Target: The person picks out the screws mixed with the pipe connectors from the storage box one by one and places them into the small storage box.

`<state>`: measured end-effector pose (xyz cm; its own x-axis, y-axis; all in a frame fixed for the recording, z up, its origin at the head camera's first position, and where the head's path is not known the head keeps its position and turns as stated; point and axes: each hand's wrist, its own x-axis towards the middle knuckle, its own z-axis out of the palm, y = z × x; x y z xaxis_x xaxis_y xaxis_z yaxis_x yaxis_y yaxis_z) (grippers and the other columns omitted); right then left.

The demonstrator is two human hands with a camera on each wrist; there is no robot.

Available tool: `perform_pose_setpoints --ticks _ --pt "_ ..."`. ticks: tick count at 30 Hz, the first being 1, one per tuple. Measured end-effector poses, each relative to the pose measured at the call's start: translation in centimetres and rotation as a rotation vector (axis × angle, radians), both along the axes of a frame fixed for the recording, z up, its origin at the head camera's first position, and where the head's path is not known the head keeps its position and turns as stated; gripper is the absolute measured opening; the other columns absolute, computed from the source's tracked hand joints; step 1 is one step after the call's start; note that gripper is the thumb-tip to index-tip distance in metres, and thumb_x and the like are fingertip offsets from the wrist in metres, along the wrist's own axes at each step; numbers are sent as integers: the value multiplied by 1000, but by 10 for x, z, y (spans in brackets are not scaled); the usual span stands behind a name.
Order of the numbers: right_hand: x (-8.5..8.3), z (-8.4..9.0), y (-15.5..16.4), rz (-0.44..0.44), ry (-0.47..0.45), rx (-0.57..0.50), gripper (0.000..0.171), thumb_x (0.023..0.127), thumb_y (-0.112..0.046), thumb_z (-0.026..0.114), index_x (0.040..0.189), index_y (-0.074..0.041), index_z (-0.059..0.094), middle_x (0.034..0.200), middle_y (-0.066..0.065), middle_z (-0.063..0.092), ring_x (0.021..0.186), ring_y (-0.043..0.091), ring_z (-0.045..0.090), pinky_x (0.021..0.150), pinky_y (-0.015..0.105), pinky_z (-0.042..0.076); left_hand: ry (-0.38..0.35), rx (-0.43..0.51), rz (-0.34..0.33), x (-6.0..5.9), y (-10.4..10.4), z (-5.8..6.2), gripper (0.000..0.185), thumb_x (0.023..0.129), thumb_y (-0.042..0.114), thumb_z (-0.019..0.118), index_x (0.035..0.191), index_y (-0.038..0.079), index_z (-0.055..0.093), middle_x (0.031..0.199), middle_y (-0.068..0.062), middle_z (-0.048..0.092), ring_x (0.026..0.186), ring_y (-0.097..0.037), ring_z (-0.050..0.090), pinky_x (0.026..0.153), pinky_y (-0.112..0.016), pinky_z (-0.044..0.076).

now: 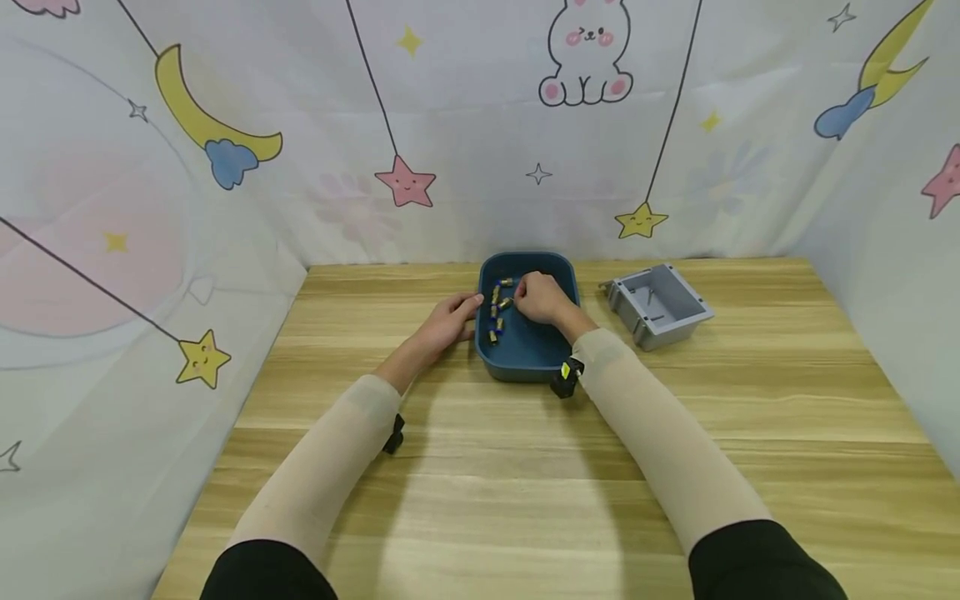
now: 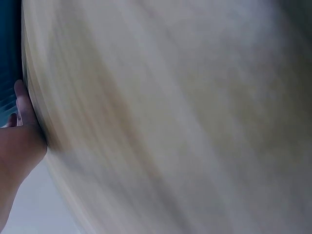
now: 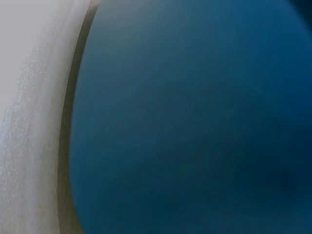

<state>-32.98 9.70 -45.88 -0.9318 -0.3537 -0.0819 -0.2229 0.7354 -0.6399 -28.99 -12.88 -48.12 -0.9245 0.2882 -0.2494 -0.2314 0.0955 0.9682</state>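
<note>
A dark blue rectangular bin (image 1: 525, 372) stands near the back of the table. Along its left inner side lie several small brass-coloured fittings (image 1: 500, 324) with blue parts. My left hand (image 1: 448, 323) rests against the bin's left side with fingertips at the rim; the left wrist view shows part of this hand (image 2: 24, 134) beside the blue wall (image 2: 9, 58). Inside the bin, my right hand (image 1: 543, 298) reaches down with bent fingers, just right of the fittings. Whether something sits between its fingertips is hidden. Only blue bin surface (image 3: 185, 117) fills most of the right wrist view.
A grey open box (image 1: 660, 308) with small metal pieces, apparently screws, inside stands right of the bin. The wood-grain table (image 1: 495, 483) extends toward me. A printed cloth (image 1: 480, 125) hangs behind and at both sides.
</note>
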Motion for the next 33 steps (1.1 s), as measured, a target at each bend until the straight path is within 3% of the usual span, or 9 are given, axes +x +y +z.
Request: perform_pose_setpoints --ticks 4,9,13,21,28,33 --pt "0 1 0 -4 0 2 24 104 -9 55 84 -8 69 78 5 62 67 19 54 66 33 45 -7 10 -2 -1 0 0 68 110 45 57 161 4 39 158 -14 49 142 -24 53 103 -36 57" --pt "-2 -1 0 -2 -17 1 36 103 -9 57 67 -14 56 61 -1 46 56 16 44 59 32 39 -5 6 -4 0 0 -1 67 111 45 56 162 5 39 159 -14 48 142 -25 52 104 -38 57" --pt "-4 -1 -1 1 -31 -5 42 103 -10 59 63 -16 49 56 -3 39 53 15 39 57 32 37 0 -1 -3 0 0 -1 66 111 45 56 162 5 39 159 -14 48 143 -25 52 104 -38 57" --pt "-2 -1 1 -9 -22 -8 34 104 -8 56 70 -13 52 61 0 43 57 17 42 60 33 38 7 13 -16 -1 0 0 66 111 44 56 161 4 40 158 -15 48 143 -26 52 103 -37 57" --pt "1 0 2 -23 -1 -16 13 104 -10 59 96 -7 69 92 8 67 76 21 60 70 34 49 9 24 -15 -1 0 1 67 111 45 57 161 3 40 156 -16 50 141 -26 54 102 -37 58" --pt "3 0 2 -28 -1 -32 12 104 -12 62 101 -5 71 99 11 69 80 24 62 72 36 52 2 19 -7 -1 0 -1 66 111 44 57 160 4 41 156 -15 51 141 -25 54 101 -36 58"
